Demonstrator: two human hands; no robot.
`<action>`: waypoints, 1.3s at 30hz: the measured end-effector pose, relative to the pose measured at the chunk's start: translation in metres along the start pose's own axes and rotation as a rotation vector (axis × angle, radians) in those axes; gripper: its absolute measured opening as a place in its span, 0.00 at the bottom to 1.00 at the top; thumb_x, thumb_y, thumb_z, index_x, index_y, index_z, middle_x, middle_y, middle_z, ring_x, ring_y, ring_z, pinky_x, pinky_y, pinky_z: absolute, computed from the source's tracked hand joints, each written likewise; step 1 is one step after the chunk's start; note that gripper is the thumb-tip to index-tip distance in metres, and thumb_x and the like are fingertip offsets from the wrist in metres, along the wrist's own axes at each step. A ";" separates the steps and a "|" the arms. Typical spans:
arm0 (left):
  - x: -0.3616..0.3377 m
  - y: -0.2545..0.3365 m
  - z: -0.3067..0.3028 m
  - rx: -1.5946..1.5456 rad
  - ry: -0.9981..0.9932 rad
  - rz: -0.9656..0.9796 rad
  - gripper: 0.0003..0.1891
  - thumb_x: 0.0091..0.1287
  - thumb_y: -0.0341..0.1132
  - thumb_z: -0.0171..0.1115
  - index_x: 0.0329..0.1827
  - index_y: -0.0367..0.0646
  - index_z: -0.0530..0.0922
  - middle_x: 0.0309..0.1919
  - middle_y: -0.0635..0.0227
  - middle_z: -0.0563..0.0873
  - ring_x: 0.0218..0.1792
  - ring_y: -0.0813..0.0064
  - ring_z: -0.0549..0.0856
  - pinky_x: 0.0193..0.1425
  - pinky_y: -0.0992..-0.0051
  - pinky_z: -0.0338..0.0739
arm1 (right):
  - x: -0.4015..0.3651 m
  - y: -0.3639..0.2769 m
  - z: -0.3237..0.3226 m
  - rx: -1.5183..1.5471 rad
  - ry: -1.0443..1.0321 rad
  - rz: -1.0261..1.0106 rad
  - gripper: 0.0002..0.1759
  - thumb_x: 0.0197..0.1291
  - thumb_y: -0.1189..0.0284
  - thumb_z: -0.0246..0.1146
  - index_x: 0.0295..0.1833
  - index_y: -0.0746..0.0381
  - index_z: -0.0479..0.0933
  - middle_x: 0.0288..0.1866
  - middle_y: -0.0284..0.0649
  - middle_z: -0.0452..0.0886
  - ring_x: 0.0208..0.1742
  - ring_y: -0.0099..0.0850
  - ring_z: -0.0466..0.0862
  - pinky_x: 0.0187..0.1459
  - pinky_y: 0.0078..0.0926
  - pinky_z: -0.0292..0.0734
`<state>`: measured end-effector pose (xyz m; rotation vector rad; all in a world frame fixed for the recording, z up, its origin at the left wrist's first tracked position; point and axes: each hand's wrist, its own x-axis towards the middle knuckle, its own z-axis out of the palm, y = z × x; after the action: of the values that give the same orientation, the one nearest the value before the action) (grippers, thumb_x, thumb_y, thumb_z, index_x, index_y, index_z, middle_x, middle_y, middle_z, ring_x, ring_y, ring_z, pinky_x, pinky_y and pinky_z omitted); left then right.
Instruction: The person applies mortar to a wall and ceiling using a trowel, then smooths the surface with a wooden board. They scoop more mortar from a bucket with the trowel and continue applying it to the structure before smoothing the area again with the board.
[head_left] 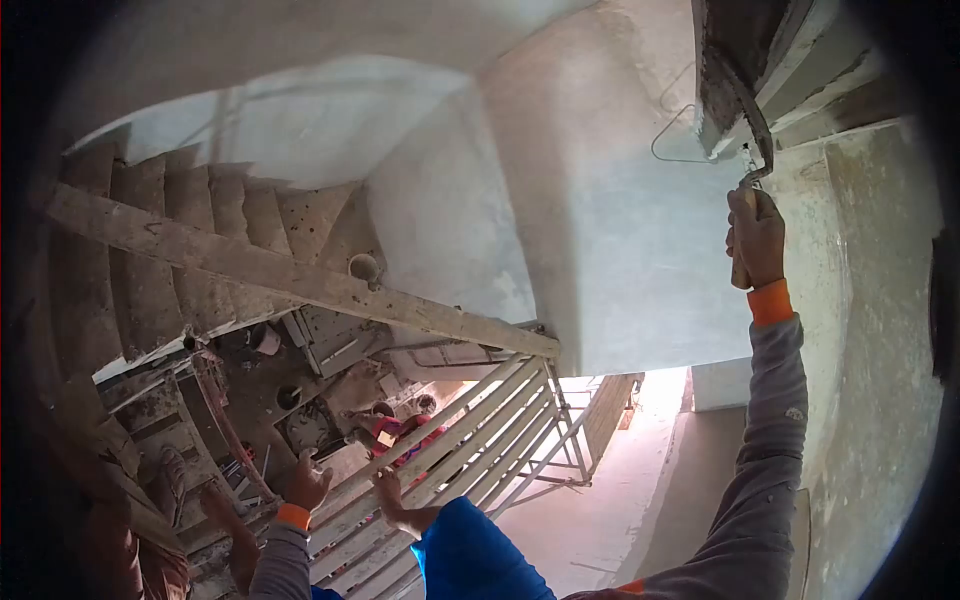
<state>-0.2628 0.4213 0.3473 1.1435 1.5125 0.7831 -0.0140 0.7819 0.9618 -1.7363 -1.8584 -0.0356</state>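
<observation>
My right hand [757, 235], in a grey sleeve with an orange cuff, is raised at the upper right. Its fingers wrap round the wooden handle of a trowel [765, 150]. The trowel's blade lies against the wet-looking grey edge of a concrete stair underside [735, 70]. Low on the left, my left hand [308, 484] hangs above the scaffold slats [465, 425], fingers apart and holding nothing. Beside it, a bare foot [388, 490] rests on the slats below blue shorts [475, 550].
A long wooden beam [300, 280] crosses the stairs [180, 230] at the left. Far below, a person in red [400, 438] is among buckets and debris. A bent wire [655, 145] sticks out near the stair edge. Smooth plastered walls [620, 240] stand ahead.
</observation>
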 end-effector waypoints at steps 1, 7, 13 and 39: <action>0.000 -0.003 0.000 -0.001 0.015 0.011 0.27 0.56 0.42 0.63 0.56 0.40 0.66 0.33 0.56 0.79 0.36 0.57 0.81 0.40 0.62 0.74 | -0.001 -0.001 -0.001 -0.001 0.002 0.008 0.13 0.56 0.63 0.62 0.39 0.62 0.72 0.21 0.29 0.70 0.13 0.16 0.68 0.13 0.16 0.63; 0.004 -0.027 0.015 -0.014 0.045 0.025 0.28 0.55 0.43 0.63 0.55 0.40 0.66 0.33 0.55 0.79 0.37 0.55 0.80 0.41 0.61 0.74 | -0.016 -0.005 -0.015 -0.050 -0.002 0.020 0.10 0.58 0.64 0.61 0.37 0.59 0.71 0.20 0.28 0.68 0.14 0.15 0.67 0.13 0.15 0.63; 0.011 -0.013 0.006 0.010 0.087 0.092 0.27 0.54 0.44 0.64 0.52 0.37 0.67 0.33 0.55 0.80 0.36 0.54 0.80 0.40 0.61 0.74 | -0.039 0.006 -0.017 -0.016 0.020 0.004 0.09 0.59 0.66 0.59 0.37 0.60 0.70 0.20 0.29 0.69 0.14 0.16 0.68 0.14 0.15 0.65; 0.008 0.003 -0.034 -0.075 0.219 0.184 0.30 0.57 0.47 0.62 0.59 0.40 0.66 0.37 0.53 0.81 0.38 0.52 0.81 0.41 0.62 0.76 | 0.007 -0.055 0.034 -0.059 0.006 0.029 0.05 0.48 0.73 0.59 0.28 0.61 0.69 0.15 0.31 0.68 0.12 0.22 0.68 0.12 0.23 0.64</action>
<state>-0.2953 0.4329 0.3553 1.1821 1.5557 1.1120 -0.0782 0.7942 0.9569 -1.8007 -1.8447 -0.0852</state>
